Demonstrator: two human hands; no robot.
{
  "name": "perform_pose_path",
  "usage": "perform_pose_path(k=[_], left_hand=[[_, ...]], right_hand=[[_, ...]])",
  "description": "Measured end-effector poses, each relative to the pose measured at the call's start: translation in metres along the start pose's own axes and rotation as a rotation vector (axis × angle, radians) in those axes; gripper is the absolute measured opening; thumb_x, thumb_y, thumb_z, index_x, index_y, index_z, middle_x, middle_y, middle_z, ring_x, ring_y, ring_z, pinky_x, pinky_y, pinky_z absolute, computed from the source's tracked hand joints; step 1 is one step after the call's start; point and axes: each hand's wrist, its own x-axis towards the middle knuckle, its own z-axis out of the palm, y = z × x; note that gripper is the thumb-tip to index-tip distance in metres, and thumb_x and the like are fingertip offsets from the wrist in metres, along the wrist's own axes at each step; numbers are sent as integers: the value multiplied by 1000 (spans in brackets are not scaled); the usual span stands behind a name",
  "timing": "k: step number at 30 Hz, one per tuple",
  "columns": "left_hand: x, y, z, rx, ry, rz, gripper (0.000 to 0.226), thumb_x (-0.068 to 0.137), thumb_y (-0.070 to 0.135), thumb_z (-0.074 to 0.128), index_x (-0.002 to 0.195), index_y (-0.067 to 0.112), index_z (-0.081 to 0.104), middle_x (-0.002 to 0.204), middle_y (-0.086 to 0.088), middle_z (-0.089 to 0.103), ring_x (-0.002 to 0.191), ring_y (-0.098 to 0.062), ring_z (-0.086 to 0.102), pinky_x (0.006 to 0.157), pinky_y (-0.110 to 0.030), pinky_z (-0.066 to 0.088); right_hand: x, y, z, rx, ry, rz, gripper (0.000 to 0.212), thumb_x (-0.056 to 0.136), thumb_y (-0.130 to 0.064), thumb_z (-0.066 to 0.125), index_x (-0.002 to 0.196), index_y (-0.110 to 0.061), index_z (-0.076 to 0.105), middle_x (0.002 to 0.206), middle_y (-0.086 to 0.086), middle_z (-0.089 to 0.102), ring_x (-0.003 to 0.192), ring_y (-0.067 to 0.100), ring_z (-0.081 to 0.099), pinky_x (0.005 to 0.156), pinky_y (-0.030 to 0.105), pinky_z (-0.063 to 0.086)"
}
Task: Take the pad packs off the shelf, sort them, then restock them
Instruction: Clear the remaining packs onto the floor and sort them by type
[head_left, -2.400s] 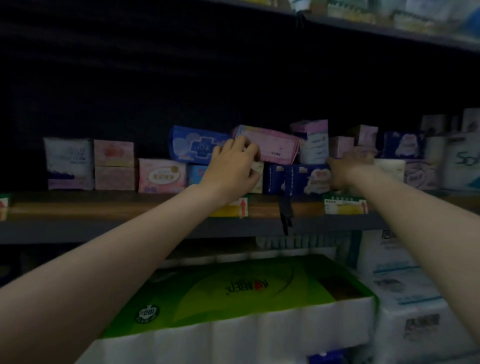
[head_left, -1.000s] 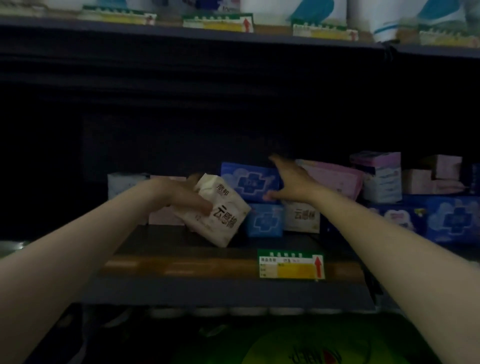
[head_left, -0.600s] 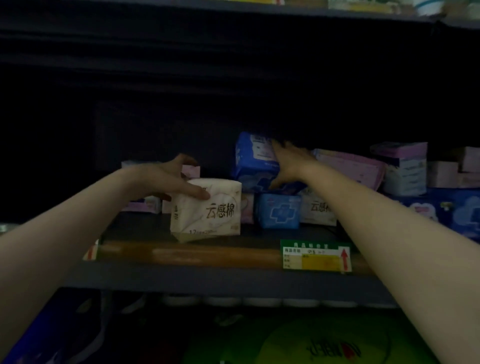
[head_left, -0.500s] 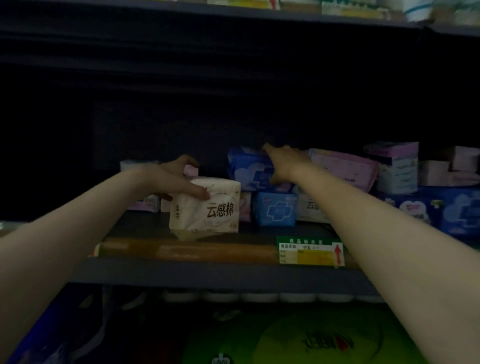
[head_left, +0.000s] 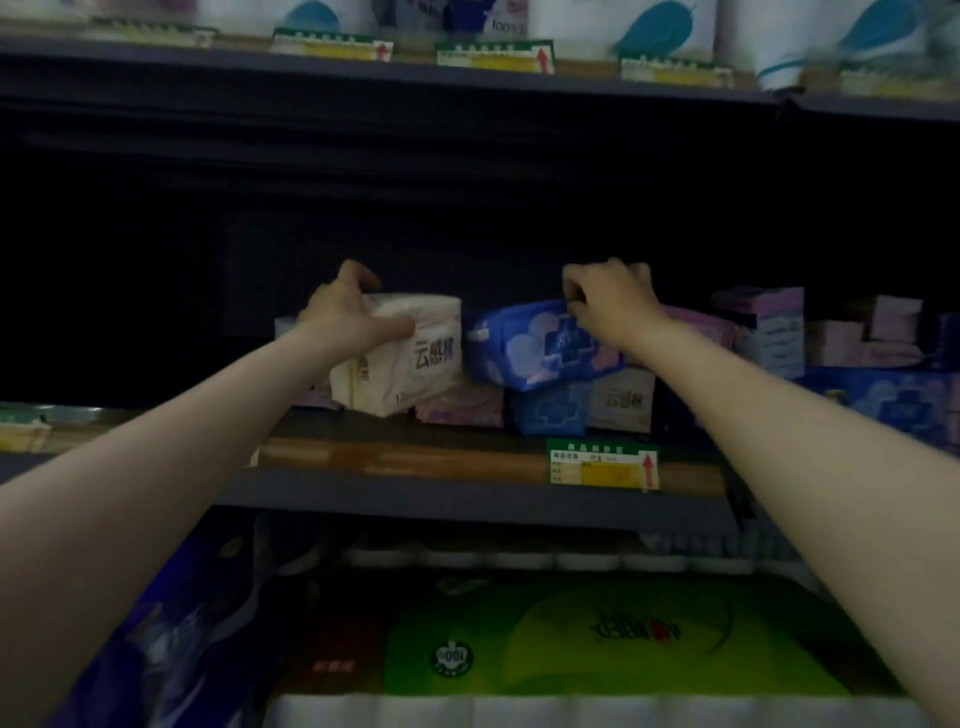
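Two forearms of mine reach up and forward over the goods on the floor level: a green-topped bundle of paper rolls (head_left: 597, 639) lies nearest me, with a dark blue printed pack (head_left: 171, 639) to its left. Beyond them runs the shelf (head_left: 415, 462), its wooden front strip carrying a green and yellow price tag (head_left: 602, 463) with a red arrow.

My left hand (head_left: 348, 317) grips a cream-white pad pack (head_left: 405, 353) from its upper left corner, thumb across the front face and fingers curled over the top toward the back. That pack is tilted, its lower edge near the shelf board; I cannot tell whether it touches. My right hand (head_left: 613, 306) pinches the top edge of a blue pad pack (head_left: 540, 345), fingers curled tight, and holds it tilted just above a smaller blue pack (head_left: 550, 410) and beside a white pack (head_left: 623, 397). The two held packs sit close, with a narrow dark gap between them. A pink pack (head_left: 460, 405) stands on the board below that gap.

Left of my left hand the shelf bay is dark, open room. To the right, pale purple and pink boxes (head_left: 769, 332) are stacked against more blue packs (head_left: 893, 402). Overhead, the next shelf edge (head_left: 395, 67) carries more price tags and white rolls (head_left: 618, 26).
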Motion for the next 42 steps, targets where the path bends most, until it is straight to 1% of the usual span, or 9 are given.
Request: perform_pose_path(k=[8, 14, 19, 22, 26, 31, 34, 37, 42], left_hand=[[-12, 6, 3, 144, 114, 92, 64, 73, 38, 74, 124, 19, 39, 123, -14, 47, 111, -35, 49, 91, -46, 47], [-14, 8, 1, 91, 142, 102, 64, 73, 38, 73, 123, 18, 40, 124, -14, 46, 112, -35, 48, 90, -46, 47], [-16, 1, 11, 95, 108, 103, 63, 74, 37, 74, 123, 16, 41, 123, -14, 48, 110, -33, 50, 87, -43, 47], [-22, 0, 10, 51, 129, 82, 63, 75, 36, 73, 124, 14, 41, 123, -15, 47, 110, -32, 49, 82, -40, 45], [-43, 8, 14, -8, 354, 165, 56, 75, 32, 73, 119, 12, 45, 122, -15, 45, 113, -34, 43, 89, -39, 37], [-82, 29, 9, -205, 658, 492, 40, 75, 37, 65, 103, 18, 44, 105, -5, 42, 105, -33, 44, 90, -35, 32], [-120, 32, 19, -256, 525, 659, 38, 76, 37, 65, 95, 35, 33, 100, 9, 35, 99, -32, 46, 85, -37, 38], [-178, 27, 39, -153, 244, 745, 35, 74, 40, 65, 94, 38, 36, 101, 13, 37, 99, -29, 44, 84, -30, 34], [-262, -4, 91, -24, -206, 940, 47, 68, 46, 66, 99, 18, 45, 107, -12, 51, 100, -28, 46, 84, -34, 36]], right_hand=[[-4, -2, -29, 42, -7, -11, 8, 95, -9, 42, 92, -16, 42, 101, 12, 61, 98, 31, 53, 92, 40, 31], [8, 5, -20, 235, -312, 98, 15, 91, -10, 54, 102, -7, 63, 114, 15, 62, 106, 30, 58, 77, 28, 42], [-16, 5, -30, 781, -541, 259, 47, 85, -61, 50, 108, -20, 50, 102, 2, 62, 87, 18, 63, 70, 30, 50], [-26, 12, -43, 714, -728, 243, 61, 73, -50, 70, 121, -28, 39, 114, 2, 58, 95, 21, 64, 74, 38, 57], [-32, 11, -47, 446, -498, 34, 81, 62, -31, 86, 128, -25, 40, 124, -5, 51, 106, 13, 54, 82, 30, 50], [-61, 22, -98, 743, -377, 69, 59, 61, -37, 80, 111, -18, 54, 100, -2, 68, 90, 15, 66, 76, 32, 57], [-97, 35, -111, 822, -757, 207, 44, 55, -37, 78, 93, -16, 69, 87, 5, 74, 75, 17, 71, 77, 40, 58], [-147, 43, -87, 586, -1138, 226, 81, 24, -44, 91, 96, -13, 71, 94, 10, 73, 78, 22, 71, 73, 38, 58], [-271, 47, 16, 291, -1578, 112, 63, 64, -32, 82, 117, -9, 57, 113, 9, 66, 99, 22, 66, 84, 35, 56]])
